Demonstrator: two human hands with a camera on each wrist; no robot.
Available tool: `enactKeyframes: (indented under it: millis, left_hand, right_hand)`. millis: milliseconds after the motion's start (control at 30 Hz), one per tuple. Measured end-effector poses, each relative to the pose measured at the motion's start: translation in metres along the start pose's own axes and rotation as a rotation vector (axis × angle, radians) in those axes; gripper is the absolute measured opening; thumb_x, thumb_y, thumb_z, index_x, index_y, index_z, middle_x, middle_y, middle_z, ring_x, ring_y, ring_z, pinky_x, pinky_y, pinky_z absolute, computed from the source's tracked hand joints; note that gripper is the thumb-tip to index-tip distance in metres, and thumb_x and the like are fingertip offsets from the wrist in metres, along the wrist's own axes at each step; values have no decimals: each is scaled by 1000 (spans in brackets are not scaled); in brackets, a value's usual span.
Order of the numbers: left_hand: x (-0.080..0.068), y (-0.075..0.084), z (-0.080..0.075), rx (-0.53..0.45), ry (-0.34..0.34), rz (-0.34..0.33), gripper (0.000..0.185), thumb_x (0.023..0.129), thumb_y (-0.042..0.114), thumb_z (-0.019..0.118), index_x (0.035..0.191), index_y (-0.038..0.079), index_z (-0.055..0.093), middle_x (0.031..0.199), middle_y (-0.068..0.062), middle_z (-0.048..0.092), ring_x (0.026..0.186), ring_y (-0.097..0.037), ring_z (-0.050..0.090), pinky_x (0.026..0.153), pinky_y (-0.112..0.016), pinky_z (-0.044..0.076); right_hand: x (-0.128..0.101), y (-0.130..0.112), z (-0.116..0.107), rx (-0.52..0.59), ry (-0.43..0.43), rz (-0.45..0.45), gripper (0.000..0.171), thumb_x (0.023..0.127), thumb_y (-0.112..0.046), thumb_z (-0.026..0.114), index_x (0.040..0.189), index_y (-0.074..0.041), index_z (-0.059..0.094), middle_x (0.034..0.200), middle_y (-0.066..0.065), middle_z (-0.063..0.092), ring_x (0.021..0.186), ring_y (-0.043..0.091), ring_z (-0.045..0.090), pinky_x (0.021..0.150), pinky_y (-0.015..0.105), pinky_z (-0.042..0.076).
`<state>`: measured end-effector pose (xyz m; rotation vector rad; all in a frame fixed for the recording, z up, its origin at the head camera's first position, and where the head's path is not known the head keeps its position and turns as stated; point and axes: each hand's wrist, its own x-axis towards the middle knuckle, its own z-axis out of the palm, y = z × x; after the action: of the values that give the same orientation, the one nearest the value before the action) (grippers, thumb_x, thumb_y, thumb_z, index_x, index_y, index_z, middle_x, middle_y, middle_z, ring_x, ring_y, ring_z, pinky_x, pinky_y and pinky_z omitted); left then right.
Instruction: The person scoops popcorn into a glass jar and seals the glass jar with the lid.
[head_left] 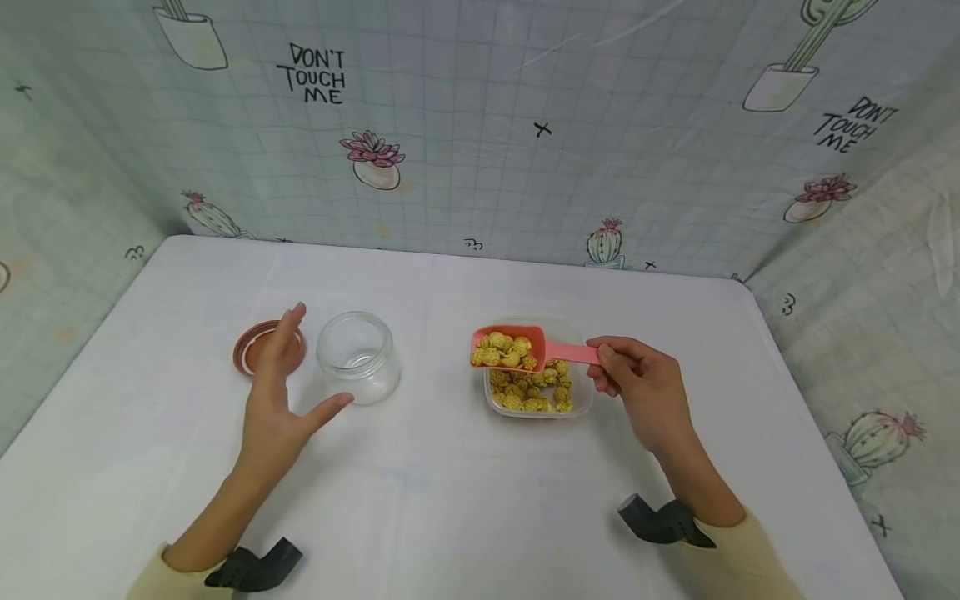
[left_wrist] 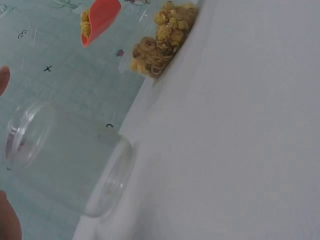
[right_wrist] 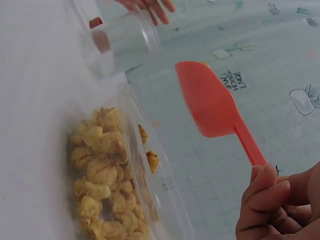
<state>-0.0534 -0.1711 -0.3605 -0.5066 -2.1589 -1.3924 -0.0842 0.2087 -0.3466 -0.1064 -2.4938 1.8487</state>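
Note:
My right hand (head_left: pixel 641 387) pinches the handle of a pink-red scoop (right_wrist: pixel 210 102), which is heaped with yellow popcorn (head_left: pixel 504 350). The scoop hangs above a clear plastic container (head_left: pixel 540 414) that holds more popcorn (right_wrist: pixel 107 175). My left hand (head_left: pixel 277 417) is beside a clear glass jar (head_left: pixel 360 367), thumb and fingers spread apart. No popcorn shows inside the jar, which stands upright without its lid. In the left wrist view the jar (left_wrist: pixel 70 160) sits between the thumb and a fingertip, with a gap on either side.
A brown-red round lid (head_left: pixel 243 350) lies on the white table left of the jar, partly behind my left fingers. Bare tabletop (head_left: pixel 438 467) lies between the jar and the container. A patterned curtain (head_left: pixel 465 167) hangs behind the table and along its sides.

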Motion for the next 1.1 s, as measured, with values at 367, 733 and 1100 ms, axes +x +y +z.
enactKeyframes:
  millis: [367, 733, 1100]
  left_hand:
    - [-7, -56, 7, 68, -237, -402, 113, 72, 20, 86, 155, 28, 9, 157, -6, 19, 140, -31, 23, 108, -58, 28]
    - [-10, -65, 15, -53, -179, -401, 92, 73, 13, 85, 145, 11, 28, 143, -6, 38, 132, -23, 37, 110, -49, 31]
    - [-12, -67, 12, -23, -191, -384, 92, 75, 12, 83, 148, 15, 27, 145, -10, 37, 134, -30, 35, 107, -55, 31]
  right_hand:
    - [10, -14, 27, 83, -84, -66, 25, 98, -15, 56, 114, 3, 63, 91, 23, 64, 69, 16, 58, 61, 20, 53]
    - [24, -39, 58, 100, -154, -59, 21, 98, -17, 56, 111, -4, 67, 89, 17, 65, 70, 19, 57, 61, 22, 53]
    - [34, -55, 84, 132, -217, -99, 18, 96, -16, 59, 106, -4, 69, 82, 16, 66, 68, 26, 57, 59, 22, 54]
